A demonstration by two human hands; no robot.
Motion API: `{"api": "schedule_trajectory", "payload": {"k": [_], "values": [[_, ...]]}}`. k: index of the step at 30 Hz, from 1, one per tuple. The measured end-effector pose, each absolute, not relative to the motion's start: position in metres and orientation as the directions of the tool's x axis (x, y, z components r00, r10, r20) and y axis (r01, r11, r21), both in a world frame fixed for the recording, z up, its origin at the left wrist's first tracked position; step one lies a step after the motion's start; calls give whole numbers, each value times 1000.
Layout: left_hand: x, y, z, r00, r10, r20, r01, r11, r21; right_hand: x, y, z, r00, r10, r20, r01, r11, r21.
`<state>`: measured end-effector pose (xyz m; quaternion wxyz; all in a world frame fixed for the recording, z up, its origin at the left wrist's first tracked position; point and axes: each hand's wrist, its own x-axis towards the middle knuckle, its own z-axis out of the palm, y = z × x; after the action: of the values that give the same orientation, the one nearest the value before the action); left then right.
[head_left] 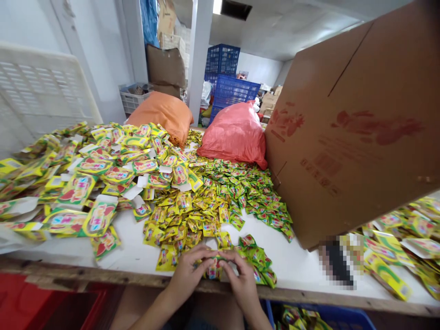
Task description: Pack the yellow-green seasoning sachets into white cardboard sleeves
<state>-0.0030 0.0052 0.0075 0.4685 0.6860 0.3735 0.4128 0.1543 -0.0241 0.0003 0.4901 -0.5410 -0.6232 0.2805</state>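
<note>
Hands both pinching one small stack of sachets [215, 268] at the worktop [302, 270] edge: left hand [188, 270], right hand [243, 279].

Packet-strewn table [302, 268], cardboard box [354, 137]

- On your cardboard box [357, 133], the faded red print is too blurred to read.
- On your yellow-green sachets [192, 215] and flat cartons [99, 215], the lettering is too small to make out.
</note>
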Motion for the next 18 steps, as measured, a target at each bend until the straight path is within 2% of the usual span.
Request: {"api": "schedule_trajectory", "payload": {"k": [3, 5, 7, 9, 11, 12, 14, 16, 18], "values": [[-10, 11, 15, 451, 851, 268, 180, -381, 907, 170, -32, 18, 88, 938, 334, 482, 254, -839], [-20, 31, 28, 460, 813, 356, 256, -506, 824, 207, -44, 41, 107, 945, 309, 581, 193, -790], [-34, 67, 46, 449, 762, 466, 391, -637, 665, 262, -62, 64, 141, 971, 192, 710, 36, -704], [-50, 114, 65, 452, 715, 533, 572, -691, 441, 317, -80, 79, 210, 974, 80, 825, -133, -549], [-63, 160, 77, 488, 681, 546, 698, -680, 225, 350, -91, 84, 293, 953, 76, 882, -239, -407], [-67, 180, 80, 523, 665, 533, 724, -677, 134, 354, -91, 83, 295, 950, 96, 892, -238, -384], [-71, 210, 82, 617, 634, 465, 723, -691, -16, 337, -78, 75, 237, 959, 153, 889, -151, -433], [-73, 223, 82, 669, 614, 419, 704, -705, -91, 300, -49, 62, 136, 976, 173, 845, -23, -534], [-76, 224, 83, 675, 607, 419, 703, -701, -119, 262, -11, 49, 63, 985, 158, 836, 35, -548]]}}
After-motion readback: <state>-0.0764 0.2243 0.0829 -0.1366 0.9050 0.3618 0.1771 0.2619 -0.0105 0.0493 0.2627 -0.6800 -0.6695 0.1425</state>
